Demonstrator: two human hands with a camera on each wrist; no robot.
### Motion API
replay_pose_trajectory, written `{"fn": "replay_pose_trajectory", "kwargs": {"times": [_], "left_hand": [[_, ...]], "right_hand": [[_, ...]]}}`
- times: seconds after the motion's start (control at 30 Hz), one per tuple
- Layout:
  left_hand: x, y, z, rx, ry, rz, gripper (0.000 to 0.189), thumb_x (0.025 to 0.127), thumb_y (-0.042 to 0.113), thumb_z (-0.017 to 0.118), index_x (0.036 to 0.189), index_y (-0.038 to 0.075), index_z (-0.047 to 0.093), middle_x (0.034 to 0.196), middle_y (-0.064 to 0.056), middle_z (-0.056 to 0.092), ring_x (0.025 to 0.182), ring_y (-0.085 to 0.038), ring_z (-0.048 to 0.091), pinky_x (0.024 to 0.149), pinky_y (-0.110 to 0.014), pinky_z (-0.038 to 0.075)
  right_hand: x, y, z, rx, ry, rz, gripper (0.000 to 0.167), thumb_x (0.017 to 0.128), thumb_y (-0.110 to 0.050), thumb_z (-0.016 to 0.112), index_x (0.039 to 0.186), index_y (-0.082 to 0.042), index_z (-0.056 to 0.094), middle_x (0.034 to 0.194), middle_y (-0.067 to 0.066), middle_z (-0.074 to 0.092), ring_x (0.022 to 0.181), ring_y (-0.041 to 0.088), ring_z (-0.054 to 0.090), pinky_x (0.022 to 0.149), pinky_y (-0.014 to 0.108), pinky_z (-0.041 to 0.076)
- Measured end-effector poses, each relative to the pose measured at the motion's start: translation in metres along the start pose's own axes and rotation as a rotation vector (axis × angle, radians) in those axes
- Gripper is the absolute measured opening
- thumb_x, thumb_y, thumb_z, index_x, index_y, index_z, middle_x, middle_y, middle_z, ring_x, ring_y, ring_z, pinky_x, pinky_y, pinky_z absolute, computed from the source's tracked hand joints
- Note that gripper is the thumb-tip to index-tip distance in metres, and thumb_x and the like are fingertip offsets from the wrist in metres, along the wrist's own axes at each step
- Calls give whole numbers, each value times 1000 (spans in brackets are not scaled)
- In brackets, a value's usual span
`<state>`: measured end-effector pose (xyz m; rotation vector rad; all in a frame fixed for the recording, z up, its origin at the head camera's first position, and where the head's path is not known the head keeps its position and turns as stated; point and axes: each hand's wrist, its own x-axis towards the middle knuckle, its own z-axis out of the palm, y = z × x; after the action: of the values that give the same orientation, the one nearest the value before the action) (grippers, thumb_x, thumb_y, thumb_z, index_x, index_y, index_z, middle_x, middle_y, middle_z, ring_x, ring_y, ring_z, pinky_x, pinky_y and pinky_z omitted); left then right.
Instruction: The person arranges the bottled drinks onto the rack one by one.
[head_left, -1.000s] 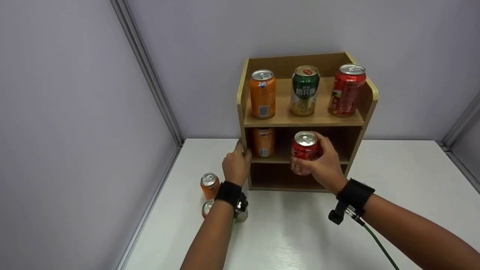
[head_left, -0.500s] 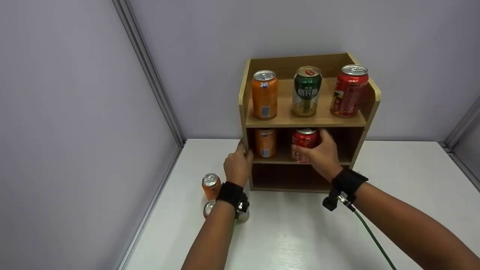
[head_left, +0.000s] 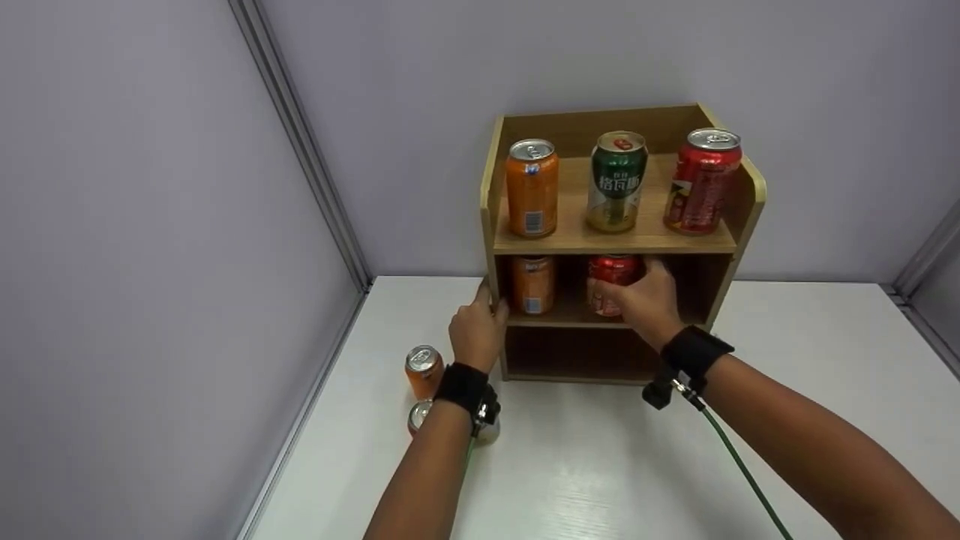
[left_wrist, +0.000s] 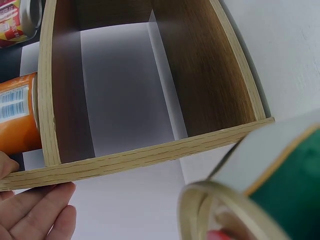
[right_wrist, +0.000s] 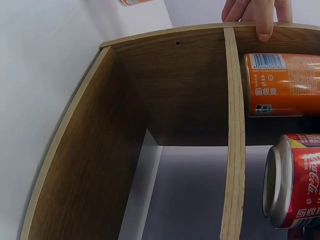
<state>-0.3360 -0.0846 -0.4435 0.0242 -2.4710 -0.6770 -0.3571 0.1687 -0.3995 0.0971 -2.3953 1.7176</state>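
My right hand (head_left: 651, 306) holds a red Coca-Cola can (head_left: 616, 271) upright on the middle level of a small wooden shelf (head_left: 615, 246), thumb at its left and fingers at its right. In the right wrist view, the can's silver base (right_wrist: 272, 182) lies just past the board's front edge. An orange can (head_left: 534, 289) stands to its left on the same level. My left hand (head_left: 476, 330) grips the shelf's left side panel, thumb inside and fingers outside, as the left wrist view also shows around the panel (left_wrist: 100, 167).
On the top level stand an orange can (head_left: 533, 191), a green can (head_left: 616, 184) and a red can (head_left: 703, 184). Left of the shelf, on the white table (head_left: 570, 465), are another orange can (head_left: 425, 373), a silver-topped can (head_left: 418, 415) and a green-and-white can (left_wrist: 290, 175), partly behind my left wrist.
My right hand has carried the red Coca-Cola can from in front of the shelf back into the middle level, beside the orange can. My left hand keeps its grip on the side panel.
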Motion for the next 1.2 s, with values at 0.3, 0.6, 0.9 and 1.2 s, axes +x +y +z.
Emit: {"fn": "replay_pose_trajectory", "kwargs": {"times": [0.3, 0.6, 0.9, 1.2], "left_hand": [[0, 0, -1, -13, 18, 9, 23, 101, 24, 68, 113, 5, 70, 76, -11, 76, 61, -27, 70, 56, -45, 55], [0, 1, 0, 7, 9, 14, 31, 103, 25, 66, 125, 4, 69, 76, -13, 77, 60, -26, 72, 55, -43, 55], [-1, 0, 0, 7, 28, 14, 30, 102, 24, 67, 125, 5, 69, 75, -11, 77, 60, -25, 71, 55, -44, 55], [-1, 0, 0, 5, 3, -13, 32, 102, 26, 66, 127, 6, 69, 80, -12, 79, 64, -28, 74, 58, -45, 57]], "right_hand": [[8, 5, 3, 28, 19, -66, 90, 83, -20, 88, 157, -3, 40, 152, 18, 56, 139, 31, 55, 119, 47, 44], [15, 10, 4, 20, 34, -19, 94, 81, -32, 91, 157, -5, 42, 154, 17, 55, 141, 30, 54, 120, 44, 42], [19, 16, 11, 21, 25, -42, 90, 82, -26, 89, 156, -4, 42, 153, 18, 56, 141, 31, 55, 119, 45, 43], [17, 19, 17, 47, -3, -38, 86, 84, -24, 87, 155, -3, 43, 148, 19, 60, 135, 30, 59, 114, 45, 47]]}}
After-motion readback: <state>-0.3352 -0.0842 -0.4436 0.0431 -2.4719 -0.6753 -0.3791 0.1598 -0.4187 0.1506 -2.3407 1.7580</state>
